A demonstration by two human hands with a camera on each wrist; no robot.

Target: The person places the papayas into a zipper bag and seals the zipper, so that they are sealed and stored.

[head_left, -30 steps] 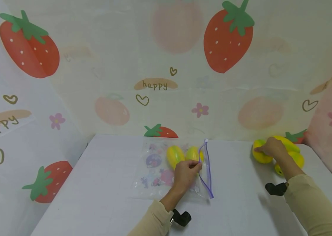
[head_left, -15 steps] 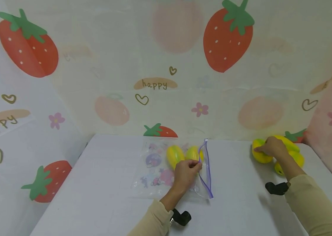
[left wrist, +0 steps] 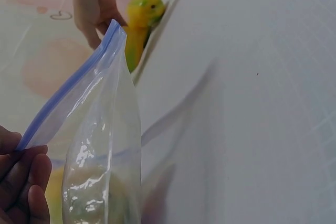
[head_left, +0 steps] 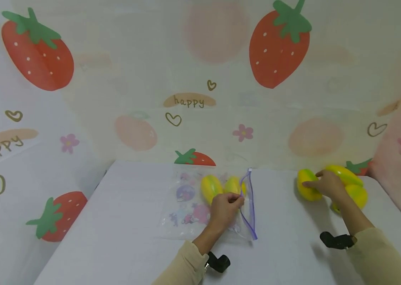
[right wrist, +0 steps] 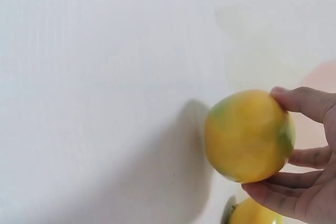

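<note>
My left hand (head_left: pixel 223 209) pinches the open edge of a clear zip bag (head_left: pixel 186 215) with a purple seal and printed cartoon figures. In the left wrist view, the fingers (left wrist: pixel 39 171) hold the bag's seal (left wrist: pixel 68 85) raised. Two yellow-green mangoes (head_left: pixel 210 188) show inside the bag, partly hidden by the hand. Off to the right, my right hand (head_left: pixel 330 186) grips another yellow-green mango (head_left: pixel 308 192). The right wrist view has this mango (right wrist: pixel 249 137) between thumb and fingers, just above or at the table; contact cannot be told.
Two more mangoes, one long (head_left: pixel 344 175) and one nearer (head_left: pixel 358 196), lie behind and beside the right wrist. Black wrist cameras (head_left: pixel 337 240) stick out from both forearms. A strawberry-patterned backdrop (head_left: pixel 193 130) closes off the white table (head_left: pixel 115 221) at the back and sides.
My right hand has shifted slightly left with the mango, away from the other mangoes. My left hand and the bag stay put.
</note>
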